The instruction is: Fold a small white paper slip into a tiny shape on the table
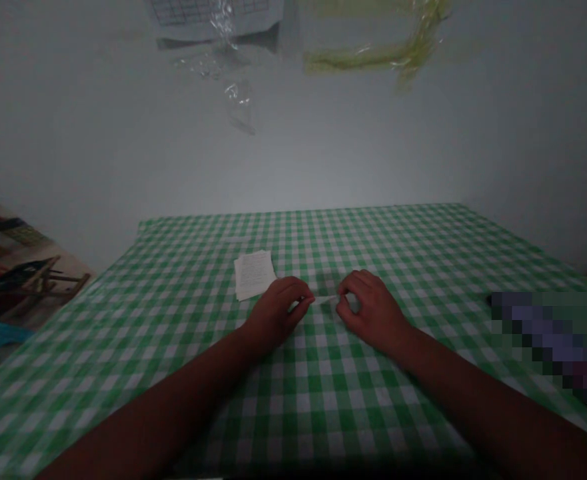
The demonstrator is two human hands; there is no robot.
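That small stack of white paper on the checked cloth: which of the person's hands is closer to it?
Left. The left hand sits just beside the paper stack's near corner. The right hand lies farther right. Both pinch a thin white strip.

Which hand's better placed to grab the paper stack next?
Left, probably. The left hand sits just below the paper stack, while the right hand is farther off. Both pinch the small white strip, so it must let go first.

I pinch a narrow white paper strip (326,300) at both ends, my left grip (278,310) and right grip (370,310) closed on it. It stretches flat just above the tabletop's (423,247) middle, toward the far edge.
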